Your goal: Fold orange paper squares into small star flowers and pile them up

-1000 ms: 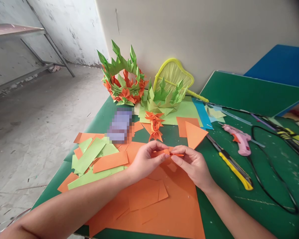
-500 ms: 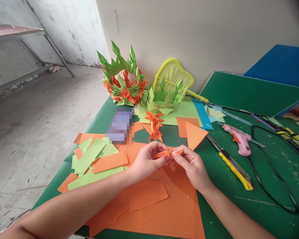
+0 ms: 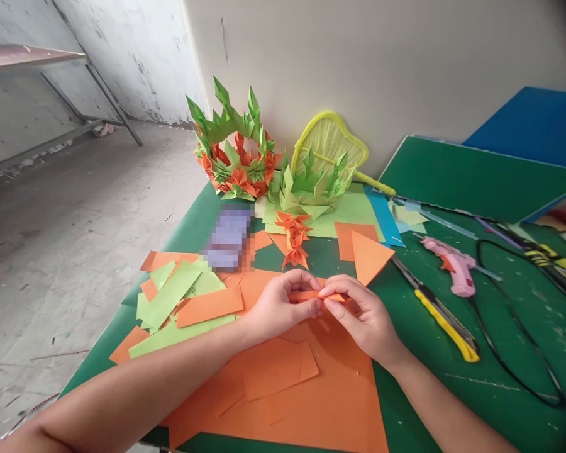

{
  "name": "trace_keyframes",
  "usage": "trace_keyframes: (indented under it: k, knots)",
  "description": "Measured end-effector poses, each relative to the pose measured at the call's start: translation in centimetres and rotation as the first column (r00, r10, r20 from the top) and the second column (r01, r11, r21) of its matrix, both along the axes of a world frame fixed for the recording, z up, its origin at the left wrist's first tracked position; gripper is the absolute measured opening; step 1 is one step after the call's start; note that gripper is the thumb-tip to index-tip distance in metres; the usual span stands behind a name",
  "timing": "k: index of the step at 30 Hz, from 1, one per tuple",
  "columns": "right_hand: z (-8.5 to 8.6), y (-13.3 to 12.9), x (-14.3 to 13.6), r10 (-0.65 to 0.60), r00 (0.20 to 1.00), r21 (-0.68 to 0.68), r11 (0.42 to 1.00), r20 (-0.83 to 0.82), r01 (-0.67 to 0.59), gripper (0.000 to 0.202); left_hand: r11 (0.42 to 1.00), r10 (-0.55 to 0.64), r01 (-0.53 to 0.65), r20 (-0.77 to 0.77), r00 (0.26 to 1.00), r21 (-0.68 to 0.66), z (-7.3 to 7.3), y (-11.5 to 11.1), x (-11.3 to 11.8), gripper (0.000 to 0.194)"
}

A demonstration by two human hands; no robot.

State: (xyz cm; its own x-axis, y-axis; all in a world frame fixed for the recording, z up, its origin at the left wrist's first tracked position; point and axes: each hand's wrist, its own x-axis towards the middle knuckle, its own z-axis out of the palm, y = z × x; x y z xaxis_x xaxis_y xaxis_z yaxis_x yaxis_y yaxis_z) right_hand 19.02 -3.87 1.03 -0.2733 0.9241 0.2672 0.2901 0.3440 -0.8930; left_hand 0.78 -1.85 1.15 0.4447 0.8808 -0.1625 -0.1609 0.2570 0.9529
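Because the folded orange paper strip (image 3: 305,296) is so narrow, we seem to pinch it between thumbs and fingers to control its creases: our left hand (image 3: 279,305) grips the left part, our right hand (image 3: 370,321) the right, with fingertips nearly meeting. We hold it just above 1 big orange sheet (image 3: 344,396), probably so that our view of the folds is clear.

Beyond our fingertips, what look like 3 orange paper flowers (image 3: 296,239) lie in a row. Left of our hands, green and orange offcuts (image 3: 170,296) overlap too much for us to count, perhaps heaped within easy reach. To our right lie 1 yellow utility knife (image 3: 446,327) and 1 pink glue gun (image 3: 460,274), likely set aside from the paper.

At the back we count 2 paper crowns: 1 green and orange (image 3: 239,179), 1 all green (image 3: 311,200). Behind the latter, 1 yellow-rimmed fan or racket (image 3: 332,135) leans against the wall (image 3: 405,69).
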Motion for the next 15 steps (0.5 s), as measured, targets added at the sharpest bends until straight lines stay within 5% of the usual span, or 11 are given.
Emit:
trace_keyframes:
  k: [9,15]
  knots:
    - [0.17,0.17,0.47,0.067,0.987,-0.158,0.983,-0.146,-0.09,0.013,0.997,-0.035,0.035,-0.01,0.999,-0.075,0.0,0.07,-0.24,0.028]
    - [-0.37,0.45,0.47,0.001,0.991,-0.178,0.984,-0.137,-0.025,0.022,0.98,0.049,-0.014,-0.172,0.984,0.201,-0.19,0.0,-0.22,0.019]
